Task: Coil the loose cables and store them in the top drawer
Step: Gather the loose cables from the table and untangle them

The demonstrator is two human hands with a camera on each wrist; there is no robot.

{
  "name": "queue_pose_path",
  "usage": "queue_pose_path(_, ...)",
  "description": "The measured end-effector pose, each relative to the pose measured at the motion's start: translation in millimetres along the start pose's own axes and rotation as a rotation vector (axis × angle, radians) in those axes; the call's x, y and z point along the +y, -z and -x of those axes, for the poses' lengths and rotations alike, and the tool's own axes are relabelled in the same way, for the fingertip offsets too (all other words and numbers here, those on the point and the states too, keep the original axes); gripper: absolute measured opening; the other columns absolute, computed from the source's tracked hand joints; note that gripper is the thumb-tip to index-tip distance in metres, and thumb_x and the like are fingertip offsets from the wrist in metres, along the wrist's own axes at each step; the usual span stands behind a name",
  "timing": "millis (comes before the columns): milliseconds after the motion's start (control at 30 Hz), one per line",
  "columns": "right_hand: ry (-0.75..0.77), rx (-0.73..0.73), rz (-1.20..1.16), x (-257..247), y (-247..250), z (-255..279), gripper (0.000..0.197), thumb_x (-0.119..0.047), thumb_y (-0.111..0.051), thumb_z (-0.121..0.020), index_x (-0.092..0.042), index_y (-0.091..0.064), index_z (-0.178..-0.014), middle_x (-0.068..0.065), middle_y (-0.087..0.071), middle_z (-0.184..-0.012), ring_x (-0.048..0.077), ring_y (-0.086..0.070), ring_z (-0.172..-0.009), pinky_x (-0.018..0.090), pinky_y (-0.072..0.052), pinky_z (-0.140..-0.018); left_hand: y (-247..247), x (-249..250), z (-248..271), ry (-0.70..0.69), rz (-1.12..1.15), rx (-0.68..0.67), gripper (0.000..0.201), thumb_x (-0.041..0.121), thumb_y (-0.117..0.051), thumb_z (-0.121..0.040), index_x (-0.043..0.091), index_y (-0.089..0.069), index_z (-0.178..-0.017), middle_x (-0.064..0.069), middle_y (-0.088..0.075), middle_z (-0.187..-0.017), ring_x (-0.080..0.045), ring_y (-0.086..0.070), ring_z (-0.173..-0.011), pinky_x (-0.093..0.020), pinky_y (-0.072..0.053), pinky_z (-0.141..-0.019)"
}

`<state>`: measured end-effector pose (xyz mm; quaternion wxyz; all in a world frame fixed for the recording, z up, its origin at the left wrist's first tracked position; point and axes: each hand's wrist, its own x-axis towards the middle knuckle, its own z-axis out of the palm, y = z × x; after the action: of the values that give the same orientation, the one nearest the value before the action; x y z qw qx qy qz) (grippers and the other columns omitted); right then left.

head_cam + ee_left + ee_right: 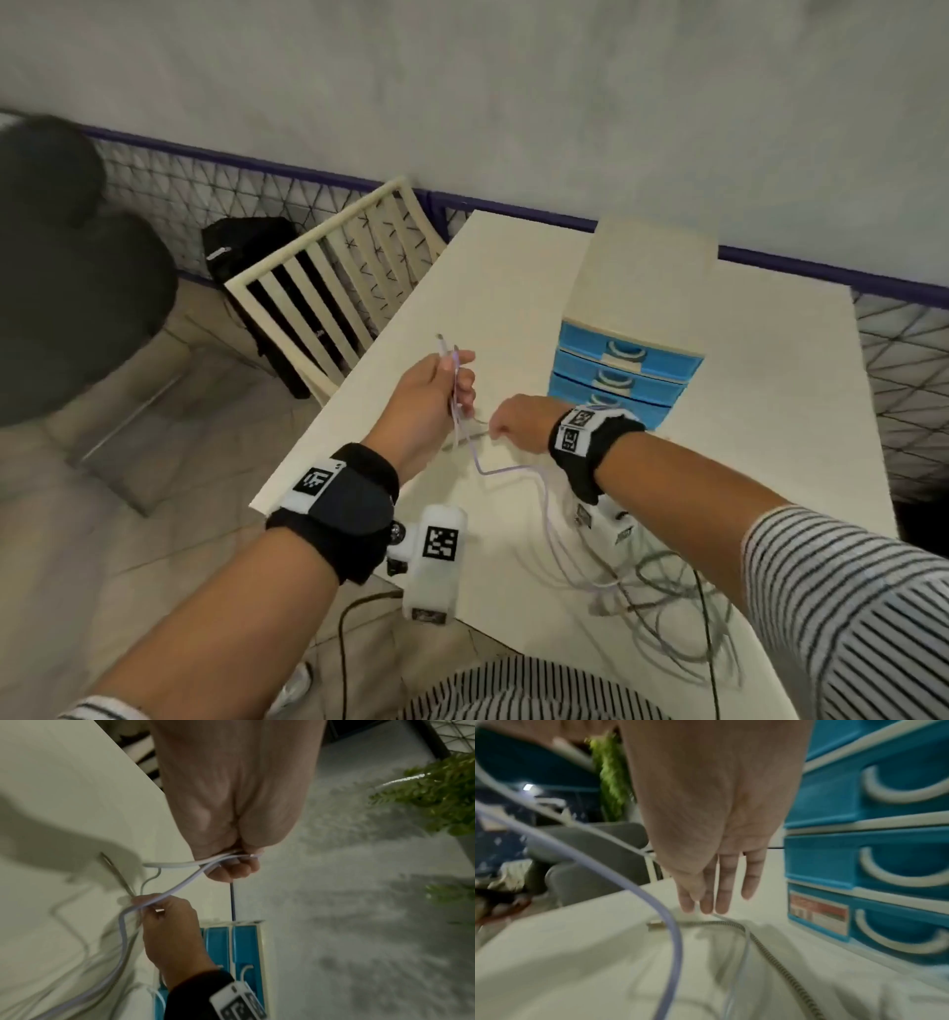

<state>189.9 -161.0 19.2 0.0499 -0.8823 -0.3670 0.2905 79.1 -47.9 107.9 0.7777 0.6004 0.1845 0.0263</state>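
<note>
Lilac cable [506,470] pinched in both hands' fingers [232,871]; drawer unit's [834,850] red label unreadable.

I see a cream-white table [513,288] carrying everything here, one corner pointing toward me. On its far right part stands a small cream drawer unit [644,288] with three blue drawers, all pushed in, their white handles facing me. In front of the unit a braided grey cable [757,939] lies on the tabletop, its metal plug end [655,925] flat on the surface just left of the drawers. Nearer me, at the right edge, a loose tangle of grey cables [667,606] rests on the table, with a pale lilac cable [554,545] trailing down into it.
</note>
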Motion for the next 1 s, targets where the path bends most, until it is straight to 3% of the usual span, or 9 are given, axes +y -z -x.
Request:
queue_pose_path(200, 0.074, 0.024, 0.170, -36.0, -33.0, -51.5, 0.039, -0.039, -0.030, -0.100, -0.019, -0.056, -0.121, 0.008, -0.063, -0.123, 0.032, -0.060, -0.107, 0.036, -0.044, -0.087, 22.0, -6.7, 10.8, 0.029, -0.003, 0.102, 0.027, 0.026, -0.036, -0.101, 0.008, -0.057, -0.105, 0.001, -0.054, -0.072, -0.010, -0.053, -0.060, -0.034, -0.044, -0.075)
queue_pose_path(333, 0.092, 0.112, 0.309, -46.2, -41.7, -60.1, 0.036, -0.025, -0.027, -0.102, -0.010, -0.055, -0.120, 0.012, -0.060, -0.124, 0.029, -0.056, -0.112, 0.034, -0.038, -0.087, 28.8, -1.7, 10.9, 0.014, -0.002, 0.110, 0.028, 0.026, -0.035, -0.101, 0.008, -0.056, -0.105, 0.002, -0.056, -0.070, -0.012, -0.055, -0.062, -0.035, -0.045, -0.079)
queue_pose_path(467, 0.063, 0.067, 0.448, -38.5, -42.1, -42.9, 0.028, -0.015, -0.036, -0.100, -0.011, -0.055, -0.121, 0.010, -0.056, -0.126, 0.028, -0.054, -0.116, 0.039, -0.041, -0.092, 28.8, 3.3, 3.2, 0.007, -0.015, 0.073, 0.027, 0.025, -0.035, -0.101, 0.007, -0.054, -0.109, -0.001, -0.055, -0.074, -0.012, -0.057, -0.063, -0.033, -0.049, -0.079)
queue_pose_path(567, 0.033, 0.068, 0.247, -26.2, -28.5, -21.2, 0.023, -0.011, -0.033, -0.099, -0.008, -0.048, -0.116, 0.013, -0.063, -0.115, 0.032, -0.062, -0.103, 0.038, -0.045, -0.080, 25.9, 1.7, -3.5, 0.010, -0.051, 0.054, 0.030, 0.027, -0.037, -0.101, 0.007, -0.054, -0.115, -0.001, -0.059, -0.078, -0.011, -0.062, -0.069, -0.030, -0.053, -0.081)
queue_pose_path(667, 0.003, 0.166, -0.171, -11.4, -5.3, 10.0, 0.022, -0.004, -0.036, -0.095, -0.012, -0.043, -0.114, 0.011, -0.056, -0.094, 0.028, -0.056, -0.085, 0.028, -0.039, -0.061, 20.8, 0.3, -8.8, 0.037, -0.009, 0.043, 0.030, 0.027, -0.039, -0.100, 0.007, -0.053, -0.118, 0.000, -0.060, -0.081, -0.009, -0.064, -0.072, -0.022, -0.053, -0.072)
queue_pose_path(767, 0.010, 0.304, -0.584, 0.2, 20.9, 52.2, 0.032, -0.001, -0.038, -0.096, -0.009, -0.058, -0.120, -0.002, -0.061, -0.077, 0.015, -0.058, -0.075, 0.018, -0.045, -0.066, 10.7, 2.0, -12.8, 0.047, 0.039, 0.043, 0.025, 0.027, -0.043, -0.098, 0.008, -0.058, -0.107, 0.000, -0.062, -0.084, -0.009, -0.060, -0.072, -0.022, -0.050, -0.071)
queue_pose_path(833, 0.012, 0.323, -0.792, 5.0, 33.2, 83.4, 0.028, -0.001, -0.043, -0.097, -0.007, -0.065, -0.114, -0.004, -0.065, -0.080, 0.008, -0.064, -0.075, 0.007, -0.047, -0.071, 1.3, 2.5, -14.3, 0.040, 0.036, 0.020, 0.021, 0.026, -0.047, -0.097, 0.011, -0.062, -0.099, 0.000, -0.063, -0.090, -0.009, -0.059, -0.075, -0.023, -0.050, -0.075)
queue_pose_path(933, 0.001, 0.383, -1.127, 5.5, 42.9, 125.3, 0.020, -0.005, -0.047, -0.099, 0.002, -0.063, -0.110, 0.006, -0.068, -0.092, 0.020, -0.070, -0.084, 0.013, -0.054, -0.076, -17.7, 2.4, -12.8, 0.042, 0.037, -0.089, 0.019, 0.024, -0.053, -0.094, 0.011, -0.067, -0.096, 0.002, -0.062, -0.106, -0.010, -0.056, -0.087, -0.026, -0.053, -0.080)
queue_pose_path(1000, -0.022, 0.464, -1.202, 2.6, 46.1, 142.7, 0.020, -0.011, -0.051, -0.098, 0.002, -0.064, -0.107, 0.007, -0.072, -0.093, 0.023, -0.072, -0.087, 0.016, -0.054, -0.075, -35.1, 2.2, -8.8, 0.034, 0.024, -0.169, 0.020, 0.023, -0.055, -0.092, 0.011, -0.069, -0.097, 0.003, -0.065, -0.105, -0.010, -0.057, -0.089, -0.027, -0.055, -0.082)
